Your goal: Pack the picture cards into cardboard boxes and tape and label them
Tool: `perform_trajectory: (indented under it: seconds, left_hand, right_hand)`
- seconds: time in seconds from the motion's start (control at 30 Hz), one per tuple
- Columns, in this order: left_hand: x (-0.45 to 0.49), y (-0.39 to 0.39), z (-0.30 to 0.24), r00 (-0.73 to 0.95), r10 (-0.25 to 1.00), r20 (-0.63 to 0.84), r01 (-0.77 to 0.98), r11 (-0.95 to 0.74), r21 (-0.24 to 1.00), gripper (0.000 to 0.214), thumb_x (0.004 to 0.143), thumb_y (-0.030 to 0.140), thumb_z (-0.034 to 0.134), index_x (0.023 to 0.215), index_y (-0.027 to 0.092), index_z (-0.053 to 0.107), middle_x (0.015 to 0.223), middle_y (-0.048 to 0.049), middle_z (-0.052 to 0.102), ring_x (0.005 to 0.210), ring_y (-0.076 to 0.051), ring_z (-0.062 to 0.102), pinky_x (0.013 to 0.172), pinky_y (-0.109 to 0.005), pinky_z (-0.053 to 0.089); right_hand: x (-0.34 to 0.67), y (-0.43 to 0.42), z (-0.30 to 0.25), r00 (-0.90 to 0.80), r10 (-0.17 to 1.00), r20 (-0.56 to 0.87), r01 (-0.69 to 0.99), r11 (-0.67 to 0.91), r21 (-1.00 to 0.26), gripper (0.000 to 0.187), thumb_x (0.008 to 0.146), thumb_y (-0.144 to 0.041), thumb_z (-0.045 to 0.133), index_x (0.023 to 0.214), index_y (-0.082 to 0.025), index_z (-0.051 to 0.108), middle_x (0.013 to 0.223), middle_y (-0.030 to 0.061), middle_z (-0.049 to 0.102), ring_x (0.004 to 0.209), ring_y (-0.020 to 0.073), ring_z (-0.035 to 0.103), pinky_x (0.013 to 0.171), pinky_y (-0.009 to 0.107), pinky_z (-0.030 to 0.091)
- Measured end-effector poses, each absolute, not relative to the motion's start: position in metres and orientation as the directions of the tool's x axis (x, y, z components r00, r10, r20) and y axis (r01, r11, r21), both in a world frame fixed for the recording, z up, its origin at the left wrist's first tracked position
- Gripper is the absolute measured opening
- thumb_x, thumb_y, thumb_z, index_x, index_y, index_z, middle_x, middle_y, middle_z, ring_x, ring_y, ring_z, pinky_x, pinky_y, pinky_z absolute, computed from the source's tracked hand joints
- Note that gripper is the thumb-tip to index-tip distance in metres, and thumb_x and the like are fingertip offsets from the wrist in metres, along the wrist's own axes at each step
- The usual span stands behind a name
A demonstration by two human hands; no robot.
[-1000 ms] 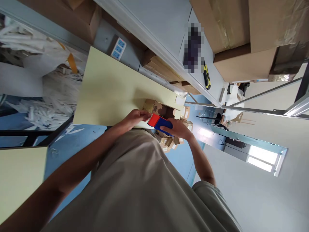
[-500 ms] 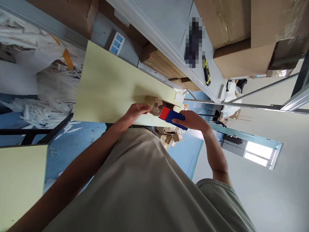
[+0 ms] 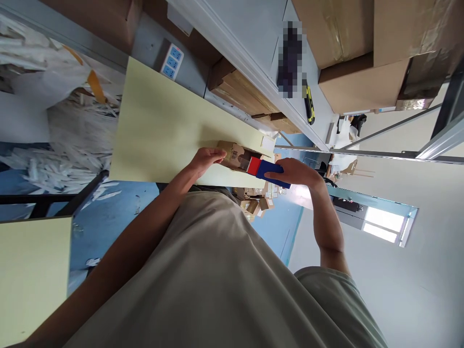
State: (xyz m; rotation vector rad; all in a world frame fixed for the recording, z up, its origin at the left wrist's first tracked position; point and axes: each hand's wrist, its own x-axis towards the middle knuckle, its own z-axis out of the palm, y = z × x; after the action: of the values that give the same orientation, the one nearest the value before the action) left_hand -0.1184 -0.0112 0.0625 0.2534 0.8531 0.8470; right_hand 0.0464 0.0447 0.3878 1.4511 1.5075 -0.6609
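My left hand (image 3: 206,158) is closed over the near end of a small brown cardboard carton (image 3: 234,153) lying on the pale yellow table (image 3: 159,130). My right hand (image 3: 299,173) grips the blue end of a red and blue box (image 3: 266,169). The box's red end sits at the carton's open, dark mouth; I cannot tell how far inside it is. Both forearms reach out from over my beige shirt.
A white power strip (image 3: 169,60) lies at the table's far edge. A grey shelf holds a yellow-black utility knife (image 3: 309,104) and large cardboard boxes (image 3: 355,48). White scraps (image 3: 54,135) pile up on the left. Several small cartons (image 3: 253,203) lie on the blue floor.
My right hand has carried the red and blue box rightward and up from in front of me to the carton's open end. My left hand has stayed on the carton.
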Motion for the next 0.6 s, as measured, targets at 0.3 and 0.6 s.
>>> perform_trajectory:
  seconds: [0.3,0.6]
  left_hand:
    - [-0.104,0.004,0.042,0.352,0.669,-0.654,-0.514,0.722,0.463,0.043,0.060,0.036,0.113,0.077,0.016,0.079,0.076,-0.0045,0.073,0.078,-0.017,0.065,0.087,-0.039,0.055]
    - [-0.077,0.006,0.021,0.339,0.629,-0.699,-0.485,0.754,0.443,0.046,0.058,0.040,0.111,0.078,0.017,0.076,0.076,-0.0046,0.073,0.079,-0.020,0.069,0.088,-0.039,0.057]
  right_hand:
    - [0.033,0.058,0.355,0.097,0.552,-0.828,0.938,0.228,0.262,0.058,0.107,-0.073,0.068,0.091,-0.018,0.076,0.083,0.0118,0.076,0.079,0.0250,0.071,0.071,0.036,0.042]
    - [0.032,0.062,0.328,0.138,0.553,-0.822,0.924,0.227,0.308,0.062,0.103,-0.078,0.069,0.097,-0.017,0.078,0.083,0.0144,0.076,0.081,0.0283,0.072,0.073,0.037,0.043]
